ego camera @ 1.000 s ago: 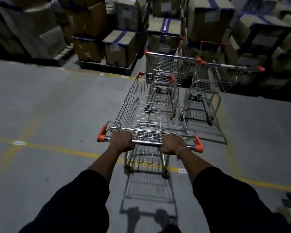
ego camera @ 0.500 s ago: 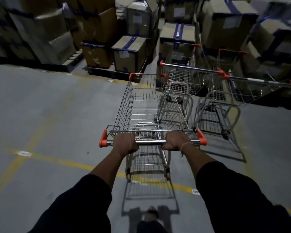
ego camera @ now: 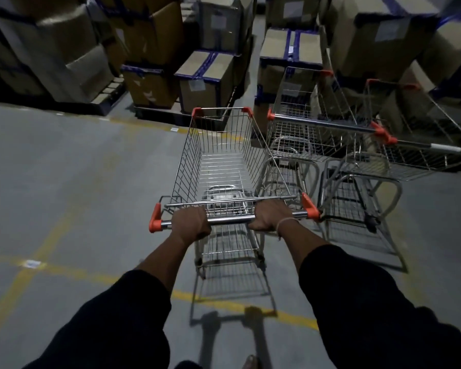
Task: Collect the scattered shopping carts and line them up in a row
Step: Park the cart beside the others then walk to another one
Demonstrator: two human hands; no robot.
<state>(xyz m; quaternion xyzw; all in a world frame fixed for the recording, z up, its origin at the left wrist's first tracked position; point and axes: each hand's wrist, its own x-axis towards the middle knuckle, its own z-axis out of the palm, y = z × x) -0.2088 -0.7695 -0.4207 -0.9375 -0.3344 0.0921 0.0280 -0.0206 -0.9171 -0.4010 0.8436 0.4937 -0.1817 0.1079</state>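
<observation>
A wire shopping cart (ego camera: 224, 161) with orange corner caps stands straight in front of me. Its steel handle bar (ego camera: 230, 220) is gripped by my left hand (ego camera: 190, 221) near the left end and my right hand (ego camera: 270, 215) near the right end. Immediately to its right stands a second cart (ego camera: 312, 121), almost touching the first one's side. A third cart (ego camera: 421, 145) is parked further right, its handle running off the frame's right edge. All three baskets look empty and face the boxes.
Stacked cardboard boxes (ego camera: 149, 41) with blue tape on pallets line the back, close ahead of the carts' noses. Grey concrete floor (ego camera: 72, 182) with yellow lines (ego camera: 240, 304) spreads to the left. My foot (ego camera: 250, 362) shows at the bottom edge.
I have pushed the cart forward and alongside the left of the two parked carts. The boxes are nearer, and the yellow floor line has passed under the cart.
</observation>
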